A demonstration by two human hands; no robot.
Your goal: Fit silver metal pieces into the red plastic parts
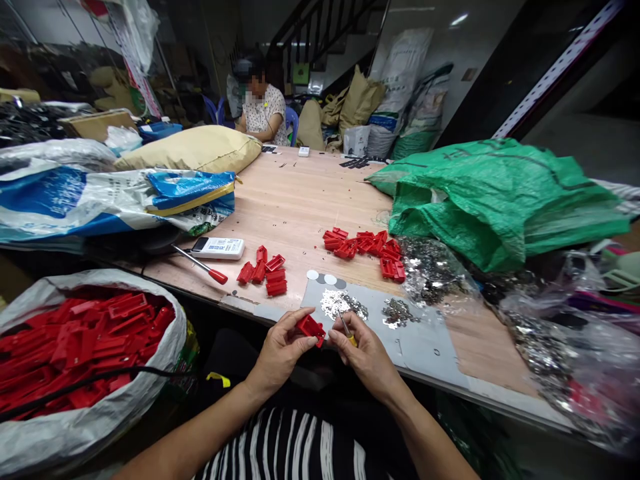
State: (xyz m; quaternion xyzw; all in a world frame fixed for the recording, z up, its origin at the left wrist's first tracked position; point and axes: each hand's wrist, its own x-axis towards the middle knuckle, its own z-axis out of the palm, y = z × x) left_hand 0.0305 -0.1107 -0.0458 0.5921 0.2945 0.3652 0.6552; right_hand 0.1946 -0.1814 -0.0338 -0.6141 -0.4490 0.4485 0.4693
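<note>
Between the thumb and fingers of my left hand [286,343] is a red plastic housing [311,328], held just off the table's front edge. My right hand [364,350] is closed around a small screwdriver with a yellow handle [352,339], its shaft pointing up and away. The fingertips of my right hand are close to the housing; whether they pinch a small part too, I cannot tell. Beyond my hands, a pile of shiny metal pieces [345,305] lies on a grey mat [430,347], with a smaller pile of metal pieces [399,313] to its right.
Red housings [265,272] lie left of the mat, more red housings [365,245] behind it. A sack of red parts [170,327] stands at my left. A red-handled screwdriver [203,265], a white device [220,248] and a green sack [480,193] are on the table. Another person [265,113] sits beyond.
</note>
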